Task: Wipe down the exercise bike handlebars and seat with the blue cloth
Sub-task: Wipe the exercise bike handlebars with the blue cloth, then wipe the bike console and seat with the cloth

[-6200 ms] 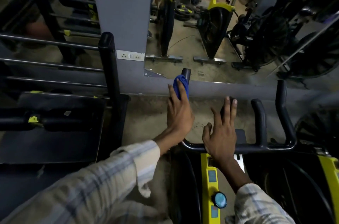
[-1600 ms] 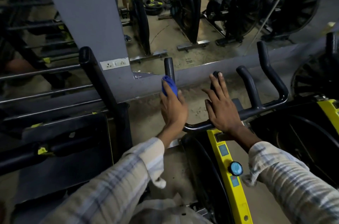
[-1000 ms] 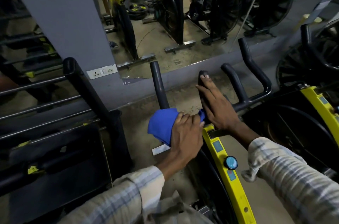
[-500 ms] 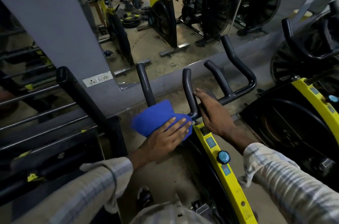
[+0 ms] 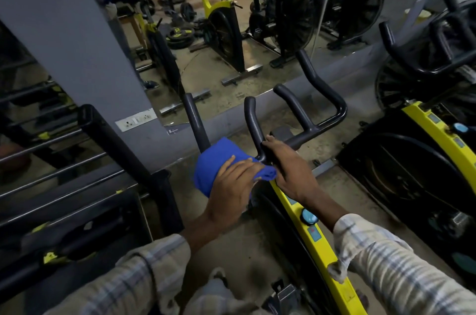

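The black handlebars (image 5: 304,111) of a yellow exercise bike (image 5: 316,240) stand in front of me with several upright prongs. My left hand (image 5: 231,185) presses the blue cloth (image 5: 216,162) against the left end of the crossbar, at the foot of the leftmost prong (image 5: 194,121). My right hand (image 5: 291,170) rests on the crossbar just right of the cloth, at the base of the second prong (image 5: 253,124). The bike's seat is out of view.
A black metal rack (image 5: 108,139) stands close on the left. A second yellow bike (image 5: 438,139) is close on the right. A grey wall with a socket plate (image 5: 136,118) and a floor mirror (image 5: 231,39) reflecting other bikes lies ahead.
My left hand brought the cloth down from the top of the leftmost prong to the crossbar and now rubs it there. My right hand slid down to the crossbar. The view tilted.
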A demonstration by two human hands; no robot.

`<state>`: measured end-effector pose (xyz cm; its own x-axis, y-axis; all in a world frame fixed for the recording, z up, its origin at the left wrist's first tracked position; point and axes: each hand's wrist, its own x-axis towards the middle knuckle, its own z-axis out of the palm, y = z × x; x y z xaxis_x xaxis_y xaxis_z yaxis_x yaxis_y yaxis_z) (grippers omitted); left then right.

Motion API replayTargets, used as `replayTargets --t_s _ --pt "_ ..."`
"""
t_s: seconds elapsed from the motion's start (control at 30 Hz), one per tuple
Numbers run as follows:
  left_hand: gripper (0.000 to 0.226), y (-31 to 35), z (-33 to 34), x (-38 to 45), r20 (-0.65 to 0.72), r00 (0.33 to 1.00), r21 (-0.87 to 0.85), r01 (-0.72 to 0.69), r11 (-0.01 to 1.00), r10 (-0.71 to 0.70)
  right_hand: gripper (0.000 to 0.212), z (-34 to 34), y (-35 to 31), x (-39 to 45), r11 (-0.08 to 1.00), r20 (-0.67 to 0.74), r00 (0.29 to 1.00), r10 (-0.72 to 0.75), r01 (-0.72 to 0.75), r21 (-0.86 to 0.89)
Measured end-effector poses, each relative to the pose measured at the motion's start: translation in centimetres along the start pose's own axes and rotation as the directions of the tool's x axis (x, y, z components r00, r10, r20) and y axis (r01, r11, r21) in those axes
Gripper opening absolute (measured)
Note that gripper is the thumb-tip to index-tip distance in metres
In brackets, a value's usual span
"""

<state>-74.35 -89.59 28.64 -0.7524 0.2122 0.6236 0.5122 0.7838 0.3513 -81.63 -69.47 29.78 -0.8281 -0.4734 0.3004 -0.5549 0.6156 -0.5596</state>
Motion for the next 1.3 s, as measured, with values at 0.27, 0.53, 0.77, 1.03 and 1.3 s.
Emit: replayTargets --t_s 0.27,0.53,0.77,1.03,1.3 --pt "0.032 4.7 -1.3 5.1 0.038 0.968 -0.555 0.225 0.801 -0.246 0.067 -0.6 -1.9 -3.0 0.979 -0.169 0.966 0.197 -0.186 0.080" --pt "0.035 4.9 0.2 6.0 0.132 0.991 -0.608 0.059 0.791 0.027 0.039 -1.1 -5.4 -5.8 0.848 -0.346 0.783 0.517 -0.411 0.336" --pt "0.051 6.1 3.1 2.1 0.153 0.926 -0.587 -0.197 0.786 0.346 0.025 -1.0 -7.4 -10.0 0.325 -0.105 0.464 0.879 -0.425 0.845" --pt "0.046 9.4 5.9 -3.0 0.138 0.750 -0.627 -0.440 0.643 0.647 0.054 -3.0 -9.8 -17.2 -0.248 0.177 0.384 0.906 0.145 0.958" --pt "0.062 13.2 6.4 -4.2 0.267 0.692 -0.659 -0.377 0.651 0.671 0.037 -3.2 -7.1 -23.4 -0.147 0.099 0.234 0.967 0.199 0.969"
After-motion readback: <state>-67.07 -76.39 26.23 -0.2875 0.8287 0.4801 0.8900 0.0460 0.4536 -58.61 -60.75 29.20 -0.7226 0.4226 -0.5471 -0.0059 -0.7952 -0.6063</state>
